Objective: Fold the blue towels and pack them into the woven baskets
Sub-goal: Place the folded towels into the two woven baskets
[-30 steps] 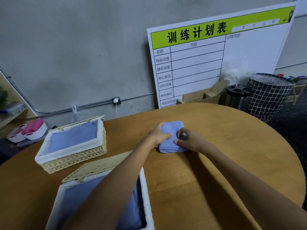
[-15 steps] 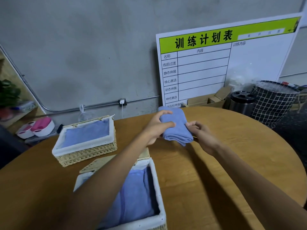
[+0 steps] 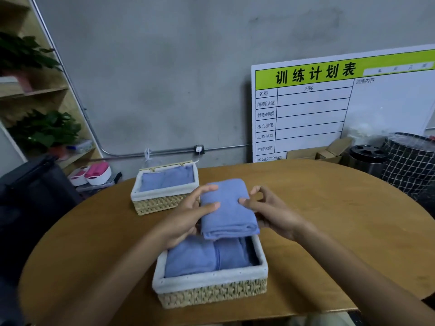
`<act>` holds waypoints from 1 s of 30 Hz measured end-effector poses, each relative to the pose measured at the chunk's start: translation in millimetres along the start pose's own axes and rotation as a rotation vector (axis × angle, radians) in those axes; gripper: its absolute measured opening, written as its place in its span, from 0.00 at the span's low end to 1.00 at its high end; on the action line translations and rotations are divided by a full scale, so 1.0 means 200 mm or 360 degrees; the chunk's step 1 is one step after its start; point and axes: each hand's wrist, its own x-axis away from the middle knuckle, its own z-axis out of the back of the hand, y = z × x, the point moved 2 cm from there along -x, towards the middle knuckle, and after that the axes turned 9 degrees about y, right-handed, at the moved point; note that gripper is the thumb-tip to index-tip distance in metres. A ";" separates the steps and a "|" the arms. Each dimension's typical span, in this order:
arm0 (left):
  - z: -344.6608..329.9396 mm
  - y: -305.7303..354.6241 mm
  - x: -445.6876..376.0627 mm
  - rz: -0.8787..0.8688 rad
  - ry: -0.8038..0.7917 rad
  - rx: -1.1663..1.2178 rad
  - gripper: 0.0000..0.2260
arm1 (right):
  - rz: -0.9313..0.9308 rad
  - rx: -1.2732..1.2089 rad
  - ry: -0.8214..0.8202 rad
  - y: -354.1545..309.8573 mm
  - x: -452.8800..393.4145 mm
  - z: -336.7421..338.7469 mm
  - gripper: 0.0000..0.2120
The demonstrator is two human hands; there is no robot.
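— Towel point(image 3: 227, 208), folded and blue: we see it held in the air over the far end of the near basket point(image 3: 209, 282). Who has it?

— Both hands. We see the left hand point(image 3: 186, 218) at the towel's left edge, thumb laid across the top, fingers stretched along the side and under it. The right hand point(image 3: 270, 211) pinches the right edge, thumb on top, fingers curled beneath.

— Does the towel touch the basket?

— We cannot tell. Its near fold hangs just above the back rim, over the towels already packed there.

— What lies inside?

— We count two folded blue towels point(image 3: 207, 256) side by side in the white cloth lining, with a dark gap along the right wall.

— And the other basket?

— We see the far basket point(image 3: 162, 197) further back and to the left on the round wooden table point(image 3: 329, 231), well apart from the near one. It holds blue towels too, and its lid stands open at the back.

— Behind the table?

— We see a grey wall, a white board point(image 3: 329, 109) with a green header leaning on it, and a checked bin point(image 3: 409, 161) at the right.
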 end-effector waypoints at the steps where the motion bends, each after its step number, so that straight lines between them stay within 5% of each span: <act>1: 0.04 -0.04 0.05 0.0041 0.0002 -0.0087 0.16 | -0.0004 0.0114 -0.0029 0.02 0.03 -0.02 0.17; 10: 0.10 -0.14 0.14 0.0033 -0.0043 -0.0313 0.16 | 0.0228 0.0912 -0.0004 0.01 0.13 -0.05 0.15; 18: 0.08 -0.16 0.13 0.0031 -0.0077 -0.0395 0.15 | 0.0183 0.1229 -0.0076 -0.04 0.11 -0.05 0.14; 24: 0.08 -0.20 0.07 -0.0429 -0.0022 -0.1111 0.14 | 0.0520 0.1893 -0.0040 -0.03 0.06 -0.02 0.14; 30: 0.15 -0.19 0.04 -0.0860 -0.0004 -0.1366 0.32 | 0.0897 0.1585 -0.0237 0.00 0.09 0.01 0.25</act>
